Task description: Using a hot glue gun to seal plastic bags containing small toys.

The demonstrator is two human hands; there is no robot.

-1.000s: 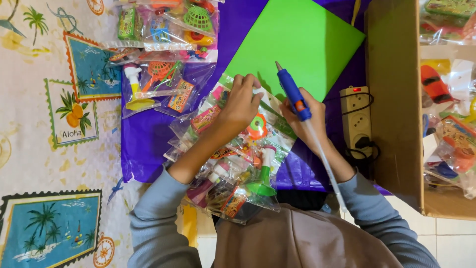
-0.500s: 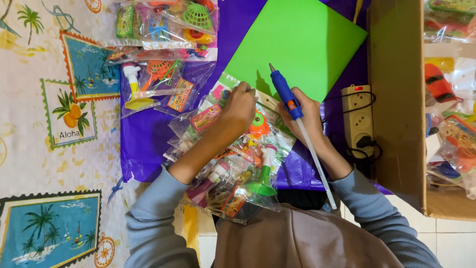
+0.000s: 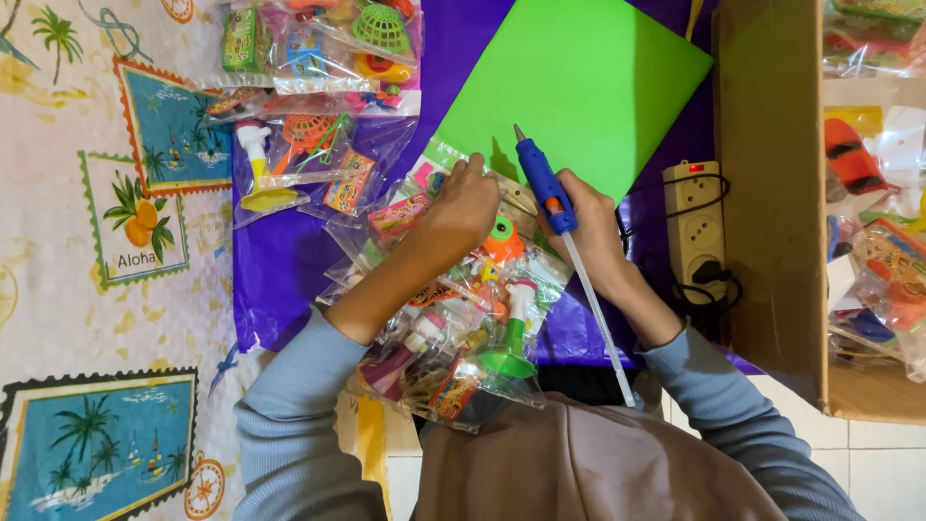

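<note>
— Since a moment ago, has anything shifted?

— Only a little. Against the green sheet (image 3: 579, 82), the blue glue gun (image 3: 540, 178) has swung its nozzle more upright and slightly leftward, so the tip now sits over the sheet's lower edge. The left hand (image 3: 463, 203) has stayed on the pile of bags.

— What does each hand hold?

— The right hand (image 3: 588, 227) is clenched around the glue gun's body, just below the green sheet's lower edge; a white glue stick (image 3: 598, 323) trails from the back of the gun down toward the person's chest. The left hand is curled with its fingertips pressing on the top corner of a clear toy bag (image 3: 463, 318), right at the sheet's lower left corner. Whether it pinches the bag or only presses it, I cannot tell.

— And around the sheet?

— It lies tilted on a purple cloth (image 3: 280, 270). Left of the sheet, more clear bags of toys (image 3: 309, 96) spread over the cloth. Right of it, a white power strip (image 3: 696, 227) with a red switch and a black plug lies beside the wall of a cardboard box (image 3: 772, 193), which holds further packed toys. Far left of the sheet, beyond the cloth, the surface shows a cream covering printed with palm trees (image 3: 106, 203).
</note>
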